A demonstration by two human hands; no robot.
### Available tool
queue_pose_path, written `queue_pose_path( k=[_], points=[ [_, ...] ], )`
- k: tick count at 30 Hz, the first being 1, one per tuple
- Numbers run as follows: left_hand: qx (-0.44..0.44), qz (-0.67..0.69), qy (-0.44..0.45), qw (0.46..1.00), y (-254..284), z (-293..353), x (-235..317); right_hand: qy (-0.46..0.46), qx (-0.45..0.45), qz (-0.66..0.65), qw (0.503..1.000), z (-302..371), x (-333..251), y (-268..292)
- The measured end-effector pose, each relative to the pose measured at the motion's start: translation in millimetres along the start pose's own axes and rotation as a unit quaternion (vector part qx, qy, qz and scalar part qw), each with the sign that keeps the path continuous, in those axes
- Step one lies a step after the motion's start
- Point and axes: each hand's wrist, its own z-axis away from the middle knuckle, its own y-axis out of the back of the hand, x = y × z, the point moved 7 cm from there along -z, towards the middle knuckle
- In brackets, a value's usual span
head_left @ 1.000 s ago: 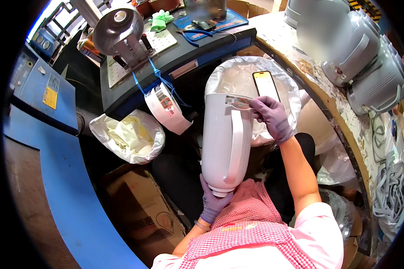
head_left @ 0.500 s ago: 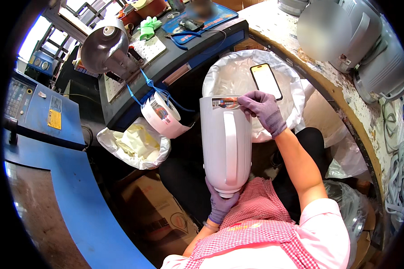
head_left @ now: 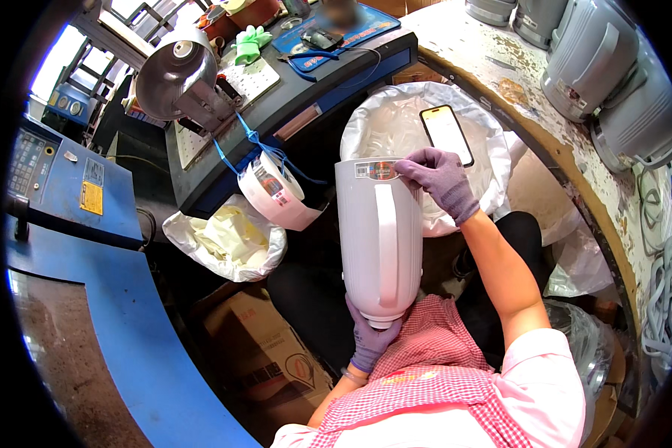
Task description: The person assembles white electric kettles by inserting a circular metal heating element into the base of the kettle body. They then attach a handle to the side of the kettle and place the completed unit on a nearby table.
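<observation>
The white plastic jug body [head_left: 379, 243] lay tilted over the person's lap, its narrow end low against the checked apron [head_left: 433, 373] and its wide end raised toward the bench. The left hand [head_left: 369, 340], gloved in purple, cupped that narrow end from beneath, fingers closed around it. Across the last second the jug had stayed in much the same pose, and the right hand [head_left: 440, 179] had kept to the wide rim, where its fingertips pinched or pressed the small printed label [head_left: 375, 169] stuck near the edge; whether the label was fully down could not be told. The label work therefore seemed unfinished or just ending. Beyond the rim sat a white bag-lined bin [head_left: 396, 127] with a phone [head_left: 446, 134] on it, a roll of labels [head_left: 272, 187] hung left, and grey jugs [head_left: 597, 60] stood on the far bench.
</observation>
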Motion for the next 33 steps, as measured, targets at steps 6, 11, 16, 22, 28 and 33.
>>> queue_pose_path(
  k=[6, 11, 16, 22, 28, 33],
  points=[
    [-0.005, -0.025, 0.007, 1.0, 5, 3, -6, -0.062, -0.086, 0.364, 0.925, -22, -14, 63],
    [0.001, -0.011, -0.009, 1.0, 1, 2, -5, 0.115, -0.168, 0.132, 0.97, -19, -50, -5],
    [0.042, 0.024, -0.062, 0.997, 22, 3, 19, 0.122, -0.068, 0.569, 0.811, -67, -59, -22],
    [0.136, 0.303, 0.03, 0.943, 151, -10, 33, 0.545, -0.025, 0.459, 0.701, 34, -151, 15],
    [0.085, 0.145, -0.038, 0.985, 259, -48, 60, 0.616, -0.122, 0.474, 0.617, 123, -168, -6],
    [0.123, 0.208, -0.201, 0.949, 271, -230, 204, 0.463, -0.013, 0.346, 0.816, 54, -150, 51]
  ],
)
